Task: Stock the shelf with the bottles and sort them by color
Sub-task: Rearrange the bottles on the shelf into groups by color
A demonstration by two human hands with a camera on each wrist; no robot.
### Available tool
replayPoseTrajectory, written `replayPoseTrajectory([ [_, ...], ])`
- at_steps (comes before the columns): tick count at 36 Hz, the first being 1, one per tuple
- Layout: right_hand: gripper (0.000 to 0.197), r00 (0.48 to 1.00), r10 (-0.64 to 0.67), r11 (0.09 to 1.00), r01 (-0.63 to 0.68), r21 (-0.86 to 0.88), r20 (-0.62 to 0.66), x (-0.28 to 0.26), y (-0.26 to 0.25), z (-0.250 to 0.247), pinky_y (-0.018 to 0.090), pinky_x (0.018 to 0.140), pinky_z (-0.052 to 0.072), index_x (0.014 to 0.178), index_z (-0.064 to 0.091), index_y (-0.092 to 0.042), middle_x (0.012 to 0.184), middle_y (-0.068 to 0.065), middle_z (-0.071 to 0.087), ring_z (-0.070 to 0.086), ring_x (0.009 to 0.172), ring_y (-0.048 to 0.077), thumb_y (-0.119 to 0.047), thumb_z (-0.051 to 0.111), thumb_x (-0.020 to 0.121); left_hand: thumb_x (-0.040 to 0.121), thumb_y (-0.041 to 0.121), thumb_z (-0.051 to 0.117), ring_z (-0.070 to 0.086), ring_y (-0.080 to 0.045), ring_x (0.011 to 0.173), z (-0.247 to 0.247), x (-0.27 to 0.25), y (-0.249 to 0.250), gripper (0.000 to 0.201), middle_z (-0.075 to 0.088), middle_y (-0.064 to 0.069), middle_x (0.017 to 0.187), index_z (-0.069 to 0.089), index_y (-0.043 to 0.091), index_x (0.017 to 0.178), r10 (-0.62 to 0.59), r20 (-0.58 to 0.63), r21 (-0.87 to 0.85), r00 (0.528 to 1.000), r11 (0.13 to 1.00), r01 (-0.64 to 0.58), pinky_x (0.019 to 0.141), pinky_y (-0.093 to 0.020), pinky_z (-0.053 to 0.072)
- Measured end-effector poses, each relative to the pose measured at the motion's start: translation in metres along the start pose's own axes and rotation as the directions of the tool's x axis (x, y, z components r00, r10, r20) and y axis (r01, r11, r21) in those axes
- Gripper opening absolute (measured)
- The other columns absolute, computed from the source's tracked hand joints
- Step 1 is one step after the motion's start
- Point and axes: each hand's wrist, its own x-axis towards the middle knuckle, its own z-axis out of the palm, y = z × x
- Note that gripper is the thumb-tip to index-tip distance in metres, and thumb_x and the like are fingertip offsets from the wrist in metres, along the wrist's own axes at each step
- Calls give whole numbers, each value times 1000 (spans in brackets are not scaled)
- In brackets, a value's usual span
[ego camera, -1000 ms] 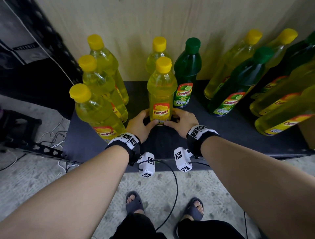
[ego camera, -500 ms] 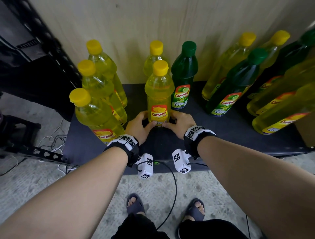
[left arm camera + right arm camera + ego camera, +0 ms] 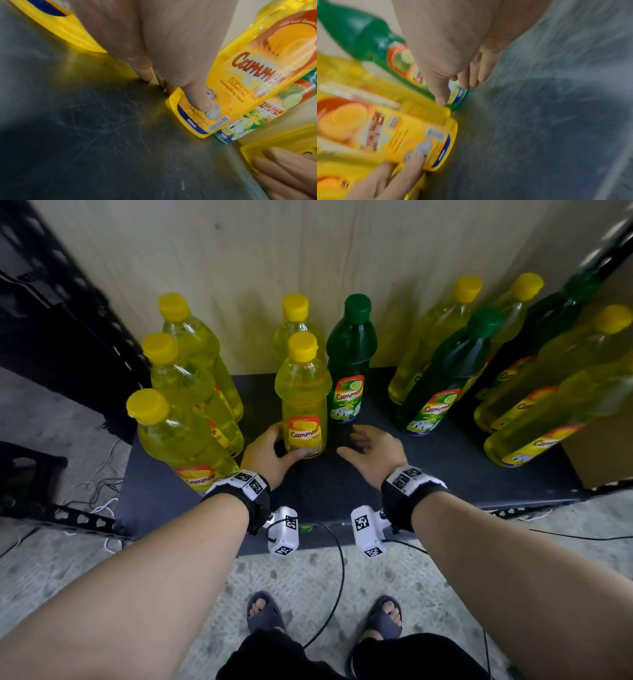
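A yellow lemon bottle [image 3: 303, 405] stands upright on the black shelf [image 3: 342, 484], in front of another yellow bottle [image 3: 296, 325]. My left hand [image 3: 281, 445] grips its base, the thumb [image 3: 197, 100] pressed on the label of this yellow lemon bottle [image 3: 248, 81]. My right hand [image 3: 356, 445] hovers just right of it, fingers relaxed and holding nothing. A green lime bottle [image 3: 349, 364] stands right of the yellow one. In the blurred right wrist view my right hand [image 3: 453, 93] is near the base of the green lime bottle [image 3: 368, 37], beside the yellow bottle [image 3: 402, 135].
Three yellow bottles [image 3: 181, 436] line the shelf's left side. A mixed group of yellow and green bottles [image 3: 445, 381] fills the right side. A wooden panel [image 3: 308, 251] backs the shelf. A black rack post [image 3: 68, 302] and cables [image 3: 96, 494] are at the left.
My right hand has let go of the yellow bottle's base and moved right, opening. The left hand keeps its grip and the bottle stays upright in place.
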Motion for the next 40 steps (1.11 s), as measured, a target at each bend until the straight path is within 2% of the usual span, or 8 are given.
replayPoseTrajectory([
  [5,51,928,213,972,-170,163,-306,-41,44,-40,7,79,46,119,68,-18,104,-6,71,68,93,5,-43,85,79,89,44,74,59,-28,125,-1,2,-3,62,64,-4,137,50,21,141,-9,3,38,1000,999,9,98,-33,43],
  [9,52,789,373,924,-269,271,-488,-71,78,-73,27,90,54,115,67,-18,103,-8,71,69,97,9,-44,87,75,89,45,73,59,-31,126,1,3,-2,63,64,-5,137,49,20,141,-31,18,58,999,998,29,101,-39,45],
  [13,57,675,472,881,-331,339,-567,-83,91,-103,25,87,43,119,66,-16,107,-4,71,65,98,12,-46,86,75,88,47,74,59,-32,125,2,3,-2,64,64,-4,136,48,20,141,-56,13,62,998,997,56,101,-42,46],
  [17,66,563,535,845,-338,415,-630,-75,96,-132,32,91,48,122,59,-21,109,-3,71,66,105,19,-52,85,69,87,46,74,59,-32,125,1,2,0,63,65,-5,135,49,20,139,-58,12,73,998,996,57,101,-43,46],
  [21,79,463,531,847,-305,435,-710,-62,95,-164,34,89,45,126,53,-13,117,6,65,63,110,27,-51,87,66,87,47,75,59,-33,125,-1,2,1,63,65,-5,134,50,19,137,-70,23,92,997,993,68,102,-45,47],
  [23,88,463,536,844,-311,436,-706,-56,94,-178,33,92,44,134,49,-13,128,8,61,61,116,27,-49,90,65,86,48,75,60,-34,124,-1,1,4,64,66,-5,133,50,19,137,-80,23,102,997,992,77,100,-45,47],
  [29,89,634,445,895,-290,340,-632,-43,89,-203,34,89,44,143,41,-28,128,-1,63,60,112,24,-44,88,69,85,51,75,60,-35,122,-4,-1,11,66,66,-7,133,49,19,136,-99,30,105,995,990,96,98,-42,48],
  [40,69,614,437,899,-287,329,-657,-47,80,-205,40,88,51,121,54,-28,117,1,68,65,107,31,-44,89,64,85,56,73,59,-33,124,-8,-2,15,70,63,-6,137,47,21,140,-116,62,92,991,990,111,100,-43,47],
])
